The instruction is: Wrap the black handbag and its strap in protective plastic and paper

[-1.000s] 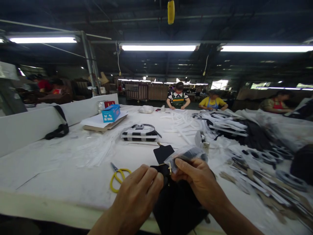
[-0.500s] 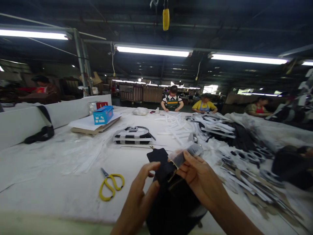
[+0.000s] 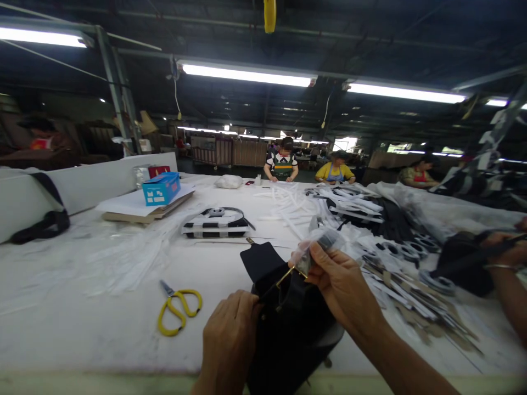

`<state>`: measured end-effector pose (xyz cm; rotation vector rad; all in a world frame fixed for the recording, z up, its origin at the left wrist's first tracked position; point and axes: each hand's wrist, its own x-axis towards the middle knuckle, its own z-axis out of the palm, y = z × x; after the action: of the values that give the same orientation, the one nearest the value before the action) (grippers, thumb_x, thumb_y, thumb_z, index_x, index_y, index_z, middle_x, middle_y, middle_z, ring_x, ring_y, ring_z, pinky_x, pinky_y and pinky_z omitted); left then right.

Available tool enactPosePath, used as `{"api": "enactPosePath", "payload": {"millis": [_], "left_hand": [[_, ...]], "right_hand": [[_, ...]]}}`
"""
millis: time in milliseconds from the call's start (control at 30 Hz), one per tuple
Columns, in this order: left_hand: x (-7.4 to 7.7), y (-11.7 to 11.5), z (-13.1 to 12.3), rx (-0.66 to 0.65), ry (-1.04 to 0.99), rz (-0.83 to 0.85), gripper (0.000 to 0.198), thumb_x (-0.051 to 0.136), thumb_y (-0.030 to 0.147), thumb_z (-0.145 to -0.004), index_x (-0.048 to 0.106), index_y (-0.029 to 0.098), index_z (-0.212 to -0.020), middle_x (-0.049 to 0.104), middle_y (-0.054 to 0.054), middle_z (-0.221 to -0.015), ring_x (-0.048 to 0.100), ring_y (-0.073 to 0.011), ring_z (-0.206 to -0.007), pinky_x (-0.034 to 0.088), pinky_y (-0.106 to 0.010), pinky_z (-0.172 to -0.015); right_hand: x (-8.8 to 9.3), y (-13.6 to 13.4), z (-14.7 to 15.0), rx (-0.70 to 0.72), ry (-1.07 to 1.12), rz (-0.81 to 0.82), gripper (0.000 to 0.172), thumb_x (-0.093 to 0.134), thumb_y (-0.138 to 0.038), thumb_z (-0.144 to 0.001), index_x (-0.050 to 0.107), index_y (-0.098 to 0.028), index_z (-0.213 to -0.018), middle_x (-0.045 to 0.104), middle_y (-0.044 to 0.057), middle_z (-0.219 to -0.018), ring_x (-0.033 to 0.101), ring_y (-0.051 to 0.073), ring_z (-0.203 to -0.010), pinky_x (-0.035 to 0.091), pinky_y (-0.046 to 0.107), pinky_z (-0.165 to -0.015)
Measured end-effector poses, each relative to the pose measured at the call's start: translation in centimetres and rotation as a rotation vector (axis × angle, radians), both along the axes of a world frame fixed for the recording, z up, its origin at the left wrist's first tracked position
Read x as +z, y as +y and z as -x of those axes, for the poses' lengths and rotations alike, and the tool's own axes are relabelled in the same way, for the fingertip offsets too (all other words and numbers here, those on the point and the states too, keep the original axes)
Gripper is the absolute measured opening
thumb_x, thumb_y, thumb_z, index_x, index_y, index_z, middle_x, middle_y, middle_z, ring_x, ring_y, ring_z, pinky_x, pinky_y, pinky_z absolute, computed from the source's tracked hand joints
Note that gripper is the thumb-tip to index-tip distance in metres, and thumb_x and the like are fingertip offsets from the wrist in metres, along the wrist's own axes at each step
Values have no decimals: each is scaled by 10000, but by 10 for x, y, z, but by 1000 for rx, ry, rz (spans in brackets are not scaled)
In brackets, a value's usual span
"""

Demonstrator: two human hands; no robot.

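A black bag (image 3: 294, 323) with its flap open lies on the white table (image 3: 94, 323) at the near edge. My left hand (image 3: 228, 340) is closed on the bag's left side, fingers curled over its rim. My right hand (image 3: 340, 285) is raised just above the bag's opening and pinches a small clear plastic packet (image 3: 317, 247) with something dark inside. A gold metal fitting (image 3: 288, 274) shows at the bag's mouth, between the two hands.
Yellow-handled scissors (image 3: 177, 310) lie left of the bag. A black-and-white striped stack (image 3: 216, 225) and a blue box (image 3: 161, 188) sit farther back. Strips and rings (image 3: 411, 274) are heaped at right, where another person's hand (image 3: 504, 252) holds a dark bag. Several people work at the far end.
My left hand dropped from the strap fitting to grip the bag's left rim. My right hand lifted the packet slightly. The view swung right, showing a neighbour's hand.
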<state>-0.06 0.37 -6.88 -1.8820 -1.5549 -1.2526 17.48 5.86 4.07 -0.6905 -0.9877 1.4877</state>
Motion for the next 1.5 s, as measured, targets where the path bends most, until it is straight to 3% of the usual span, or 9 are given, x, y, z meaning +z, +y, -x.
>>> {"api": "enactPosePath", "payload": {"millis": [267, 367, 533, 633, 867, 1000, 1133, 1300, 1500], "left_hand": [[-44, -15, 23, -276, -384, 738, 132, 489, 301, -886, 551, 233, -793, 632, 15, -720, 589, -164, -669, 443, -252, -629], [-28, -14, 34, -400, -450, 739, 141, 534, 340, -867, 588, 222, -811, 645, -15, -800, 593, -189, -757, 456, -280, -681], [32, 5, 27, -542, -541, 574, 323, 476, 402, -937, 610, 275, -1202, 634, -68, -1219, 565, -247, -1095, 436, -374, -944], [54, 24, 11, -712, -571, 640, 296, 526, 383, -922, 661, 240, -1143, 687, -51, -1091, 600, -229, -996, 447, -342, -905], [46, 54, -7, -889, -878, 772, 242, 618, 386, -885, 684, 156, -844, 669, -5, -769, 573, -134, -692, 428, -231, -667], [50, 61, -12, -954, -864, 765, 230, 637, 360, -873, 715, 146, -843, 690, -12, -807, 612, -156, -753, 449, -240, -714], [47, 60, -7, -877, -730, 741, 248, 569, 360, -903, 725, 172, -947, 718, -14, -886, 635, -186, -816, 466, -268, -754], [18, 34, 11, -530, -848, 488, 251, 515, 373, -933, 682, 203, -1014, 710, -29, -979, 628, -213, -984, 451, -319, -907], [-6, 0, -3, -414, -757, 552, 120, 608, 306, -834, 662, 219, -895, 661, -10, -834, 592, -206, -824, 455, -323, -772]], "right_hand": [[-6, 20, -11, -32, -23, 26, 408, 898, -428, -573, 722, -131, -791, 723, 55, -678, 693, 189, -604, 585, 286, -568], [-1, 24, -10, 18, -18, 39, 385, 892, -394, -592, 712, -132, -810, 732, 60, -707, 703, 194, -628, 595, 289, -579], [18, 27, 1, 110, -69, 49, 301, 858, -350, -655, 674, -136, -759, 724, 65, -696, 701, 202, -636, 600, 306, -591], [20, 32, 3, 101, -55, 42, 291, 855, -343, -664, 663, -146, -761, 712, 43, -685, 685, 184, -630, 592, 307, -615], [-14, 24, -10, 354, -207, -41, 426, 826, -502, -675, 704, -178, -924, 723, 27, -885, 666, 154, -800, 546, 288, -783], [-33, 15, 1, 163, -386, -29, 422, 794, -452, -727, 722, -170, -1032, 723, 13, -788, 619, 115, -622, 495, 219, -582], [-35, 22, 9, 86, -285, 40, 387, 820, -458, -684, 737, -128, -868, 744, 60, -811, 670, 150, -655, 523, 232, -584], [-35, 31, -1, 116, -124, 219, 293, 832, -354, -696, 705, -137, -847, 760, 93, -857, 734, 223, -789, 589, 334, -733], [-49, 27, -9, 165, -80, 300, 228, 777, -316, -776, 692, -130, -879, 762, 109, -882, 741, 223, -788, 589, 328, -714]]}}
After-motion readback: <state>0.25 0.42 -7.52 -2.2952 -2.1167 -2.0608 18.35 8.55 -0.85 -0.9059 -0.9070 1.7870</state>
